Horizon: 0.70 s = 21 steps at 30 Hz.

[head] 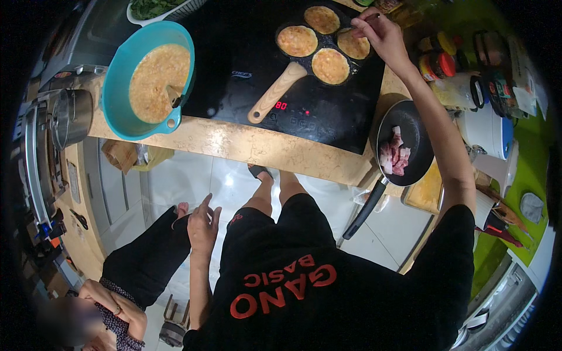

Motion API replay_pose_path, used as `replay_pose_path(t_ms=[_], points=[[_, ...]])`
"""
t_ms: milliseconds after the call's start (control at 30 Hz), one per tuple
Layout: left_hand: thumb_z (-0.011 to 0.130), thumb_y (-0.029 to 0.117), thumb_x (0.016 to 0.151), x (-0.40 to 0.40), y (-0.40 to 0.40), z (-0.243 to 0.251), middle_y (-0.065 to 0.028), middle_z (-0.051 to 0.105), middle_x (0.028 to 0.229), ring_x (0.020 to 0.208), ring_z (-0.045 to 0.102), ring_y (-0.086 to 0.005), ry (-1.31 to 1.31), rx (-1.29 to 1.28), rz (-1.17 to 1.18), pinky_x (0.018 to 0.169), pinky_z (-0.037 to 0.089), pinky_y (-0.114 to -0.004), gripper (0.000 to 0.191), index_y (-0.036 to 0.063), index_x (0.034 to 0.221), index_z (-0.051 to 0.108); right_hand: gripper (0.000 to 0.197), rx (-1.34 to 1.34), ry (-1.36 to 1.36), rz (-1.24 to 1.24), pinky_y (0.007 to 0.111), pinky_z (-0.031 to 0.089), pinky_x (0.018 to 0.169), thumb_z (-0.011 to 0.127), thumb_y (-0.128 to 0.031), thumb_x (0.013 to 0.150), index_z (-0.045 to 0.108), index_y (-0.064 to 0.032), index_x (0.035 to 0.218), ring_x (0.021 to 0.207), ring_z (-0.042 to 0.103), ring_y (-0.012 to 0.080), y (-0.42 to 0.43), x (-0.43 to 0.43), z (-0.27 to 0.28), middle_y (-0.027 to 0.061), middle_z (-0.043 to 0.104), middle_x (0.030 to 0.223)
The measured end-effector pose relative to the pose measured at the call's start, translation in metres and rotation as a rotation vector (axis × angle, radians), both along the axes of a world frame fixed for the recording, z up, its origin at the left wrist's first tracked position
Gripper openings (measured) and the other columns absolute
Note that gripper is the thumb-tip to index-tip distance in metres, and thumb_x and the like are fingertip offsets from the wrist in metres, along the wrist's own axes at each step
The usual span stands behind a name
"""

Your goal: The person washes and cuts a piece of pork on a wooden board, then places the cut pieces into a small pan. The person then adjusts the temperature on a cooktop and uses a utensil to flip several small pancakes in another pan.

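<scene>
My right hand (381,35) is over the right side of a black four-cup frying pan (327,41) with a wooden handle (277,93). Its fingers are bent together beside a round egg-like cake (353,46); a small dark thing shows at them, but whether it is held is unclear. More such cakes (330,66) fill the other cups. My left hand (204,226) hangs low over the floor with its fingers apart, holding nothing. A turquoise bowl (115,83) of lumpy orange-yellow batter (156,83) stands at the left, a utensil partly sunk in it.
The pan sits on a black glass cooktop (228,92) with lit red digits. Right of it, a black frying pan (412,127) holds raw meat strips (397,155). Jars (445,66) line the far right. Another person (127,281) stands at lower left, arms folded. A steel pot (72,118) is at left.
</scene>
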<state>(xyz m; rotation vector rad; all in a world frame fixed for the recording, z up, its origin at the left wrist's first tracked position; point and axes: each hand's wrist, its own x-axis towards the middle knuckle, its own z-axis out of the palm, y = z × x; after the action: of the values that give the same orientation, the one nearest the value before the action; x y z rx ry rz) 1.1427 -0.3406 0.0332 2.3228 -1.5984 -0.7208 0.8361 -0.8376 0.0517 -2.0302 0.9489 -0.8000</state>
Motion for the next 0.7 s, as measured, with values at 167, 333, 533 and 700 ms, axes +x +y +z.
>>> replay_pose_path(t_ms=[167,333,533,700], points=[[0.071,0.018,0.086,0.0,0.001,0.0,-0.0106,0.061,0.071,0.061,0.057,-0.0264,-0.028,0.01,-0.002,0.062,0.047,-0.039,0.041,0.0029,0.123,0.061,0.02,-0.155,0.184,0.215,0.025,0.057,0.078,0.06,-0.019,0.098,0.055,0.0,0.102,0.087,0.071,0.0121,-0.011,0.004,0.003,0.0056,0.069,0.088],[0.071,0.018,0.086,0.0,0.001,0.003,-0.0105,0.061,0.071,0.062,0.058,-0.026,-0.04,0.013,0.009,0.062,0.047,-0.039,0.041,0.0031,0.123,0.061,0.024,-0.091,0.265,0.176,0.03,0.056,0.071,0.055,-0.021,0.1,0.053,0.0028,0.101,0.078,0.069,0.0175,-0.021,0.012,0.019,0.0107,0.066,0.082],[0.071,0.018,0.086,-0.002,-0.001,0.006,-0.0089,0.06,0.071,0.061,0.056,-0.0246,-0.035,0.029,0.014,0.063,0.047,-0.038,0.041,0.0031,0.123,0.061,0.021,-0.027,0.306,0.101,0.031,0.055,0.065,0.057,-0.015,0.099,0.05,0.0043,0.1,0.074,0.069,0.0177,-0.036,0.014,0.035,0.0127,0.066,0.08],[0.071,0.018,0.086,-0.002,0.001,0.006,-0.008,0.06,0.071,0.062,0.056,-0.0239,-0.04,0.052,0.029,0.064,0.047,-0.038,0.042,0.0037,0.124,0.061,0.02,0.031,0.177,0.034,0.031,0.055,0.068,0.054,-0.012,0.1,0.05,0.0059,0.108,0.078,0.068,0.0174,-0.042,0.01,0.027,0.0114,0.066,0.088]])
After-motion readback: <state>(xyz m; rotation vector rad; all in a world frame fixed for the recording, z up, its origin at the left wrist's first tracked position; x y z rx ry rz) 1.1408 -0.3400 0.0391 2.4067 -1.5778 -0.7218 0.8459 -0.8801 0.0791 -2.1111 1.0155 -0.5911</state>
